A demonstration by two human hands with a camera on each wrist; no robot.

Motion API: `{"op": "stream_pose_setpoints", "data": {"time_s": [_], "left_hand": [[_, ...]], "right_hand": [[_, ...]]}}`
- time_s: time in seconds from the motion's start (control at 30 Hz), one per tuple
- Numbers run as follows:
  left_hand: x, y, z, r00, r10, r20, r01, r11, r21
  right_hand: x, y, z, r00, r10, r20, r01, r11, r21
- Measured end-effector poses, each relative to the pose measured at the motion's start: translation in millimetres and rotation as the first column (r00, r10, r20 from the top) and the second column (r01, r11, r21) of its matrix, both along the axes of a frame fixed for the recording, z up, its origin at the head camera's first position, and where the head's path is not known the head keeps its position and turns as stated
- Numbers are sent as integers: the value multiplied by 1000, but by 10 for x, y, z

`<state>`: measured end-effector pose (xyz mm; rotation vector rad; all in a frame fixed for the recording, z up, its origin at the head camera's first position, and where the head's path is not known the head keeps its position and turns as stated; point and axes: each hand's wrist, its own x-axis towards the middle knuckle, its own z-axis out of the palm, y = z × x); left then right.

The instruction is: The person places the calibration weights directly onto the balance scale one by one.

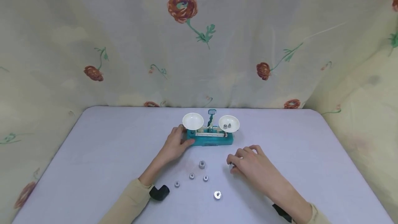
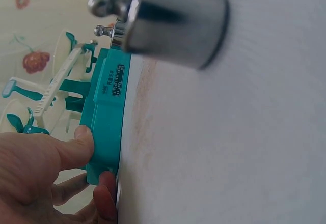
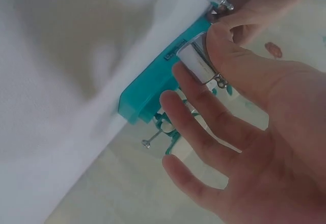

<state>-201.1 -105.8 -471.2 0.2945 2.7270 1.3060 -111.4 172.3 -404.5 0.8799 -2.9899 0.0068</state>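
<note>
A teal balance scale [image 1: 214, 140] with two white pans stands toward the back of the table. My left hand [image 1: 174, 145] grips the left end of its base, the thumb on the front face in the left wrist view and the other fingers around the end. In the right pan [image 1: 230, 119] sit two small metal weights [image 1: 225, 126]; the left pan [image 1: 193, 121] shows nothing in it. Right of centre, above the table, my right hand [image 1: 253, 165] pinches a shiny cylindrical weight [image 3: 195, 61] between thumb and index finger, its other fingers spread in the right wrist view.
Several knobbed metal weights stand on the pale table [image 1: 102, 155] in front of the scale, among them a larger one [image 1: 202, 164] and one nearer the front [image 1: 217, 195]. A flowered cloth [image 1: 224, 54] hangs behind the table.
</note>
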Motion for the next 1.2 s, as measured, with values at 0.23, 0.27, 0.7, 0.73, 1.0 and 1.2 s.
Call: {"op": "stream_pose_setpoints", "data": {"time_s": [0.23, 0.27, 0.7, 0.73, 1.0, 1.2], "left_hand": [[-36, 67, -8, 999, -35, -15, 36, 999, 12], [-34, 71, -7, 999, -34, -12, 34, 999, 13], [-7, 34, 42, 1000, -10, -19, 10, 1000, 2], [-5, 30, 41, 1000, -7, -19, 7, 1000, 2], [-3, 5, -4, 1000, -19, -18, 19, 1000, 0], [-6, -16, 4, 1000, -7, -16, 7, 1000, 5]], "right_hand": [[28, 37, -11, 1000, -15, -21, 16, 1000, 8], [27, 40, -10, 1000, -16, -26, 16, 1000, 6], [-53, -4, 135, 990, 9, -142, -13, 1000, -25], [-58, -13, 149, 990, 11, -142, -15, 1000, -27], [-112, -31, 196, 979, 30, -200, -38, 999, -37], [-215, -32, 229, 960, 44, -276, -62, 996, -59]]}}
